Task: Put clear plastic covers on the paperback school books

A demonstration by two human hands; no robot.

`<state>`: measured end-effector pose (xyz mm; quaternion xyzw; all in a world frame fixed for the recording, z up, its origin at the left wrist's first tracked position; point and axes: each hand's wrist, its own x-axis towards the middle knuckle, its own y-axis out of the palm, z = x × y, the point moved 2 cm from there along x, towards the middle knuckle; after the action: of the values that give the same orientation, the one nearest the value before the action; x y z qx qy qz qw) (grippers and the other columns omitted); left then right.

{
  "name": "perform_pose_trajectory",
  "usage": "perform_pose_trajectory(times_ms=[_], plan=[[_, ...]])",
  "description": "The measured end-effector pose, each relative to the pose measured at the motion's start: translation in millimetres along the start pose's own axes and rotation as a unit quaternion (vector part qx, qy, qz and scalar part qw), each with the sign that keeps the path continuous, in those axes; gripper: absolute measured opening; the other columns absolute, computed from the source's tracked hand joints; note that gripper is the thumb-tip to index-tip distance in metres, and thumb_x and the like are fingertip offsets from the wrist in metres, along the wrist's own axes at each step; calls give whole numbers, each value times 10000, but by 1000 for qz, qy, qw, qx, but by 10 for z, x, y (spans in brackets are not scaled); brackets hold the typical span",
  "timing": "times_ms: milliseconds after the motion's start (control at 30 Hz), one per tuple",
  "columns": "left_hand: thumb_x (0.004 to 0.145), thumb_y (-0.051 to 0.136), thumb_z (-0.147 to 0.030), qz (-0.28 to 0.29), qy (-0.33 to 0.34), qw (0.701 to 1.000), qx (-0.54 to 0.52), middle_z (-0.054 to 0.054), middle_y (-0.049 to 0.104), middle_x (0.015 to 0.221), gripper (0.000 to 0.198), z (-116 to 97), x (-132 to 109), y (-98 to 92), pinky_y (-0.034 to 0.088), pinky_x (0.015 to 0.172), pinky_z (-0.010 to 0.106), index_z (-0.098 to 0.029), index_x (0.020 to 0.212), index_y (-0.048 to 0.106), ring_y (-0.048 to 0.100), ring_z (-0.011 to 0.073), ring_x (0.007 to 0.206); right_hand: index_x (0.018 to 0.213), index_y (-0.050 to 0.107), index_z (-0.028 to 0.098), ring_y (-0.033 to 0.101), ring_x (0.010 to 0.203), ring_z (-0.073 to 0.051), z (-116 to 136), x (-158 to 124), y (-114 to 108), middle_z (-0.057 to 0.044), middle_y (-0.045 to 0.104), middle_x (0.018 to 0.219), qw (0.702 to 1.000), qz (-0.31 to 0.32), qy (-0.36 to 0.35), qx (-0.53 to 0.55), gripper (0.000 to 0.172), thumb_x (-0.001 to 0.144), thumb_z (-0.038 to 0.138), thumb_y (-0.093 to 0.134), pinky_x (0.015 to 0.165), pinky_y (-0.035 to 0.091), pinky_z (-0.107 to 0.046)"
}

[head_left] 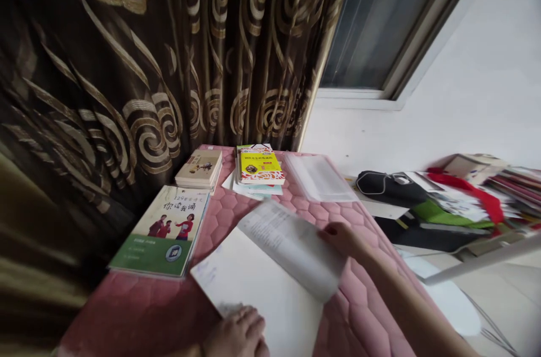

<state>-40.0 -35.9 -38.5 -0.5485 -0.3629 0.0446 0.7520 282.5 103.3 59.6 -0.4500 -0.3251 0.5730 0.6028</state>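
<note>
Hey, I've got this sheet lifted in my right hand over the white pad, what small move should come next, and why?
Probably lower the sheet flat onto the white pad. The right hand has a grip on the sheet's right edge, which is raised and blurred. The left hand rests on the pad's near edge, steadying it, and the pad underneath looks bare.

Brown gold-swirled curtain [160, 53], pink quilted cover [363, 312], yellow book [259, 164]
</note>
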Motion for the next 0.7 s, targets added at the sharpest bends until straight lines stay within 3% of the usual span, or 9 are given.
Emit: perform_pose_trajectory(times_ms=[100, 167, 333, 533, 700], plan=[[868, 535, -145, 39, 12, 999, -8, 22, 730, 933, 118, 395, 55, -286, 500, 932, 299, -197, 830, 633, 668, 145, 918, 562, 610, 194, 589, 580, -184, -429, -360, 84, -48, 649, 590, 997, -19, 63, 46, 270, 752, 380, 565, 527, 402, -273], [864, 535, -84, 91, -8, 996, 0, 22, 720, 1028, 152, 687, 143, -397, 476, 976, 303, -192, 868, 643, 650, 146, 1006, 532, 590, 215, 583, 574, -187, -630, -589, 174, -36, 631, 561, 994, -43, 49, 86, 304, 725, 449, 572, 533, 410, -278], [862, 468, -7, 188, -114, 975, -42, 13, 685, 1169, 314, 1213, 442, -485, 452, 1012, 341, -219, 965, 677, 553, 162, 1205, 527, 586, 231, 553, 502, -188, -735, -945, 478, -22, 586, 493, 984, -31, 93, 147, 310, 664, 509, 578, 470, 384, -282], [864, 455, -51, 210, -211, 953, -60, 1, 669, 1209, 315, 1369, 601, -572, 472, 969, 345, -228, 950, 701, 505, 182, 1254, 606, 621, 226, 558, 478, -187, -662, -983, 635, -14, 591, 497, 974, -43, 126, 186, 328, 671, 543, 568, 419, 362, -263], [847, 449, -60, 240, -173, 951, -90, 22, 676, 1196, 328, 1406, 590, -713, 444, 980, 360, -227, 922, 722, 609, 185, 1095, 625, 633, 213, 576, 527, -186, -643, -1007, 613, -15, 612, 533, 973, -43, 130, 184, 336, 683, 533, 548, 453, 373, -258]])
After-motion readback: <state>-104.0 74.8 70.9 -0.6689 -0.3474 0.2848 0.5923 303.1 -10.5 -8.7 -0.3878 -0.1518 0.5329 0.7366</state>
